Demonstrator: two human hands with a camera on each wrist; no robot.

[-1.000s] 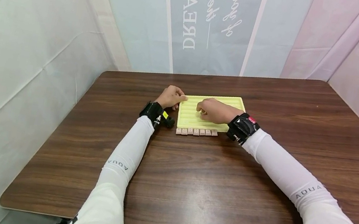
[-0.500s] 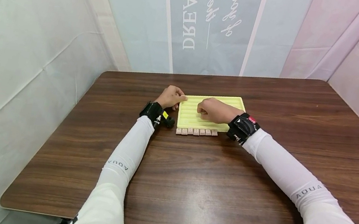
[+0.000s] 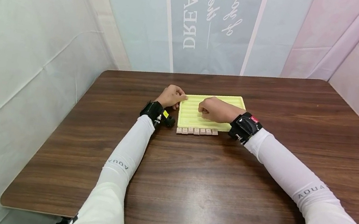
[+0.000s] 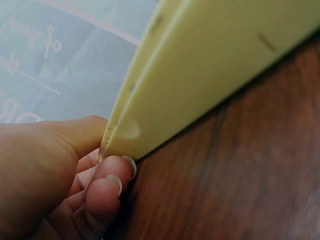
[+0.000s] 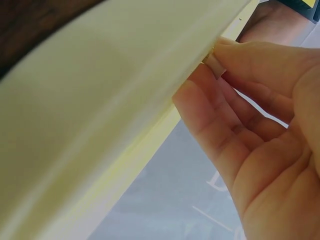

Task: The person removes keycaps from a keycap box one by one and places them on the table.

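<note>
A yellow ridged tray [image 3: 190,116] lies on the brown table. My left hand [image 3: 170,96] grips its far left corner; in the left wrist view the thumb lies on the rim and curled fingers [image 4: 103,196] press its side wall. Over the middle of the tray, my right hand [image 3: 218,110] has its fingers bent down close to the ridges. Between that thumb and fingers, the right wrist view shows a small beige keycap [image 5: 215,66], mostly covered. A row of several beige keycaps [image 3: 196,131] lies along the tray's near edge.
The dark wood table [image 3: 166,189] reaches out on all sides of the tray. White fabric walls [image 3: 13,60] stand left and right, and a printed blue-grey curtain [image 3: 217,55] hangs behind the far edge. A black wrist camera [image 3: 168,121] sits just left of the tray.
My right hand has shifted very slightly to the right over the tray. The left hand keeps its grip at the corner, and the row of keycaps looks the same.
</note>
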